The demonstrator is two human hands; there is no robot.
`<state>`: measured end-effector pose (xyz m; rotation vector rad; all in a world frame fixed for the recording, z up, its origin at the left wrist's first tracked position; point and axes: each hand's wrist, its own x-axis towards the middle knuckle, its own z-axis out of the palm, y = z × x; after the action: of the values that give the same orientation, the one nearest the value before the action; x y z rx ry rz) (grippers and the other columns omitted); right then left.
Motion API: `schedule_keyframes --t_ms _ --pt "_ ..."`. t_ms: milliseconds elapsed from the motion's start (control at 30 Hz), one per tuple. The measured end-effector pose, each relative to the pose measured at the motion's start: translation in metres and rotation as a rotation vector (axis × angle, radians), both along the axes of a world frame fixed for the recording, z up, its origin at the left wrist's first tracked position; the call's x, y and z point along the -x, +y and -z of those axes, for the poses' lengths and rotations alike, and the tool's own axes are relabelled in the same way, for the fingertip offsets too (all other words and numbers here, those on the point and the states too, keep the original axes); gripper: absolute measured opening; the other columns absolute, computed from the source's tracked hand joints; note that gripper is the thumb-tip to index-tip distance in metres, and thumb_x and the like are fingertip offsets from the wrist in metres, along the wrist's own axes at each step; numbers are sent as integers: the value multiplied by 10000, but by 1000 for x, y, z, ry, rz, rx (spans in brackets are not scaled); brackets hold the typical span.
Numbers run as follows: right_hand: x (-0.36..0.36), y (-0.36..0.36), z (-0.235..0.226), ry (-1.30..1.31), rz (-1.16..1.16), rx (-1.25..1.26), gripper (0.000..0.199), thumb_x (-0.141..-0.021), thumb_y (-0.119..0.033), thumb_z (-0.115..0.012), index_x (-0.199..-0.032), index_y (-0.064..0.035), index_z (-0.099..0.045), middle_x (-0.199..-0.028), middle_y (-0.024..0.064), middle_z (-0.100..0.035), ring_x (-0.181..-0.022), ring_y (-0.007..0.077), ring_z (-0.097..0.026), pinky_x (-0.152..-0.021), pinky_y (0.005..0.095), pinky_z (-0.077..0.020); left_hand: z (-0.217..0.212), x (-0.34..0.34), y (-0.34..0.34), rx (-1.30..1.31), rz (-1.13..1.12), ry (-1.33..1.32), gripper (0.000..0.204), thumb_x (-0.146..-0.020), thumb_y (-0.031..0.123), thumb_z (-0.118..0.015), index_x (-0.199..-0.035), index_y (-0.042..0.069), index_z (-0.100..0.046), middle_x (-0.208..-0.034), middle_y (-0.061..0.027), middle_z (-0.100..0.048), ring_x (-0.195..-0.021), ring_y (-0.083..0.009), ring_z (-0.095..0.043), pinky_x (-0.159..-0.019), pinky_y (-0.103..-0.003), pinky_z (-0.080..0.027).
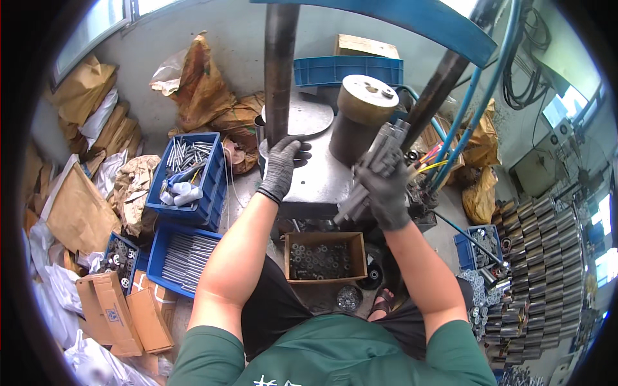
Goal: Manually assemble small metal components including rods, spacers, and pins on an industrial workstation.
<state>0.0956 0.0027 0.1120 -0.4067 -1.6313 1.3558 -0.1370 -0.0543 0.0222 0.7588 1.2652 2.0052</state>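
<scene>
Head view: nearest, at 6 o'clock, a cardboard box of small metal rings point(325, 257) sits part-filled. Right hand point(385, 190) has its grip closed around a bundle of grey metal rods point(380, 161), not yet set down. Left hand point(283, 166) rests spread, holding nothing, on the press worktop point(318, 180) at 12 o'clock.

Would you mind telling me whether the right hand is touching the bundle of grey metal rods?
Touching. The head view shows the gloved right hand wrapped around the bundle of grey metal rods, its fingers closed over them.
</scene>
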Motion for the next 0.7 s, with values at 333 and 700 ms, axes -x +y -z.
schedule_keyframes --t_ms 333,700 --pt "126 33 59 -62 282 -231 422 -796 -10 -688 -1171 -15 -494 -918 62 -655 -813 171 -662 -780 320 -546 21 -9 10 67 470 383 867 -763 -39 -587 -1564 129 -300 -1436 -83 -501 -1356 -161 -444 -1107 -318 -412" --pt "123 52 94 90 246 -258 633 -803 16 -729 -1357 -49 -431 -1035 60 -623 -912 123 -620 -847 275 -533 60 -49 60 -98 49 663 333 -1087 242 -439 -1373 75 -478 -1272 -70 -602 -1149 -166 -584 -1065 -280 -479"
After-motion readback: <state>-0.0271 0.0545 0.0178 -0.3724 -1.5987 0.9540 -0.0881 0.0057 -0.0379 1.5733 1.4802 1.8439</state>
